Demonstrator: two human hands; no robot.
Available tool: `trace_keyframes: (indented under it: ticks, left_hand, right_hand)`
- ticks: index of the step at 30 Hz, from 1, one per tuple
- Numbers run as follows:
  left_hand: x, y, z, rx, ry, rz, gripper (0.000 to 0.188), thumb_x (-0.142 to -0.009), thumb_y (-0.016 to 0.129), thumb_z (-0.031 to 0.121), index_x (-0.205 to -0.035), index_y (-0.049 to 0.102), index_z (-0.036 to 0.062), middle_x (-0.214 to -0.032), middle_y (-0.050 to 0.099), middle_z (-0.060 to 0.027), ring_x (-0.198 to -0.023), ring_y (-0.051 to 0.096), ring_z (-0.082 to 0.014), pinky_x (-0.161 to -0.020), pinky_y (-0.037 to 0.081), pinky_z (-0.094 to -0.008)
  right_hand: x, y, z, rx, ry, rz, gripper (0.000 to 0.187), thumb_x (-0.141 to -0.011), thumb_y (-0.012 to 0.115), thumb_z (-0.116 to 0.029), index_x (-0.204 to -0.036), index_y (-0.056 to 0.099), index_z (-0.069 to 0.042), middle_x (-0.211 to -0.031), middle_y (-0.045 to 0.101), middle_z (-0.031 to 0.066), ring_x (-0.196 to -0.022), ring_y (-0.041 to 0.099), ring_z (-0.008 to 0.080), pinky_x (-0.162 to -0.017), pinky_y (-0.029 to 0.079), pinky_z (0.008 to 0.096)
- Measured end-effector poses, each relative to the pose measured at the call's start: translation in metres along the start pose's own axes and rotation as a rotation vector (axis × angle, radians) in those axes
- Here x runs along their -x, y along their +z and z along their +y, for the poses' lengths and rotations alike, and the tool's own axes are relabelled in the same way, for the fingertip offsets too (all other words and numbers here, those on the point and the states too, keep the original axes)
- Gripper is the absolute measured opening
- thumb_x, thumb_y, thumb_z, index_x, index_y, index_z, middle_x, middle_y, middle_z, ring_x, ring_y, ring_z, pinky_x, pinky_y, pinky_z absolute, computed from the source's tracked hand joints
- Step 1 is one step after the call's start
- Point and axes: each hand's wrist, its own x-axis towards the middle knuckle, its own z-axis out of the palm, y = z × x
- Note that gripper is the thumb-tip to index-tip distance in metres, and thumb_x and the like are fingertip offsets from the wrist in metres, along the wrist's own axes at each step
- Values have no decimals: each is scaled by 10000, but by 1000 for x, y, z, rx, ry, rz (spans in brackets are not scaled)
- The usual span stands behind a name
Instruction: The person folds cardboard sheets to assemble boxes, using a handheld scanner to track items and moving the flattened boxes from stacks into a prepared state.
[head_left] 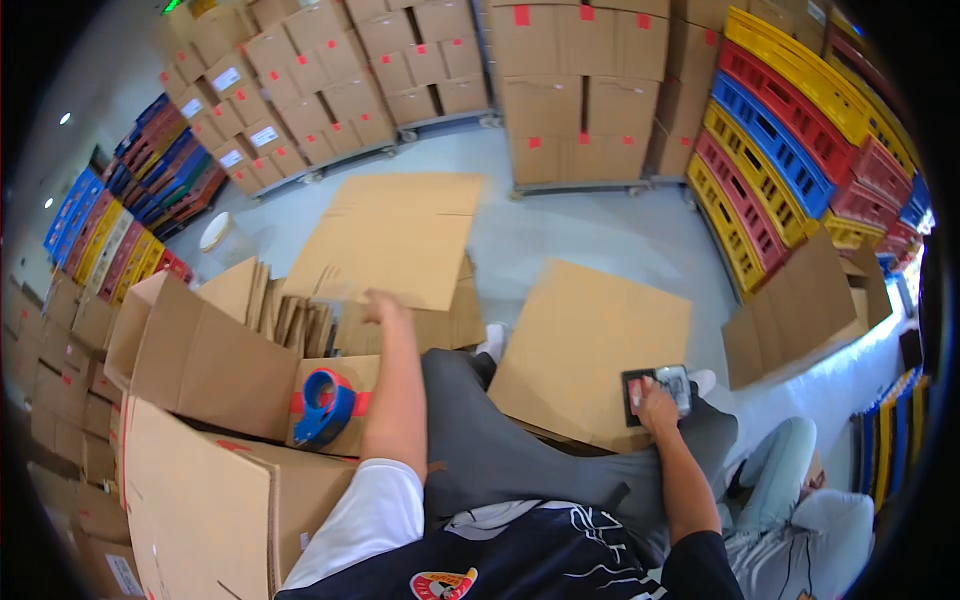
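My left hand (380, 306) reaches forward and grips the near edge of a flat cardboard sheet (400, 235), which is held over other folded cardboard. A second flat cardboard sheet (590, 350) leans in front of my legs. By my right knee, the fingers of my right hand (657, 408) are closed over a small flat black case (631, 378) with a red inside and a clear lid, like an ink pad. Whether the fingers also pinch something small is hidden. A blue tape dispenser (322, 428) with a red roll sits on a carton to my left.
Open cartons (215, 365) crowd my left side, beside upright folded cardboard (290, 315). Stacked boxes (545, 105) on wheeled dollies line the back. Coloured crates (775, 140) rise at the right, near an open carton (790, 310). Another person's legs (785, 470) are close on my right.
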Motion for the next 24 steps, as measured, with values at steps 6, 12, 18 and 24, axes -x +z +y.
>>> trace_keyframes:
  ticks: [6,12,18,24]
  left_hand:
    - [-30,-41,-20,-141,49,287,748,-996,477,480,-1535,147,79,-1560,238,-256,-1398,364,-434,-1050,436,-564]
    - [29,-60,-43,-135,105,-298,539,-1019,496,285,-1445,282,34,-1412,388,-183,-1117,539,-311,-874,528,-412]
    - [36,-57,-45,-237,171,-400,482,-1013,539,236,-1395,336,25,-1310,440,-154,-1035,553,-272,-861,512,-361]
    - [38,-60,-46,-280,168,-428,422,-1008,571,261,-1317,402,29,-1266,465,-124,-1000,558,-227,-839,501,-330]
  right_hand:
    - [-4,-3,-8,-2,-100,19,423,-906,586,-288,-1247,510,-48,-984,701,259,-881,699,422,-778,557,520]
    - [-1,-56,-34,-22,-143,277,283,-894,632,-223,-1047,523,-11,-780,694,245,-736,697,411,-680,532,519]
    - [3,-8,-14,88,-105,269,292,-931,573,-292,-1060,547,-31,-771,681,262,-702,691,408,-606,524,526]
    - [7,4,-11,81,-59,101,316,-881,584,-282,-1032,579,-4,-822,707,251,-777,703,421,-773,514,540]
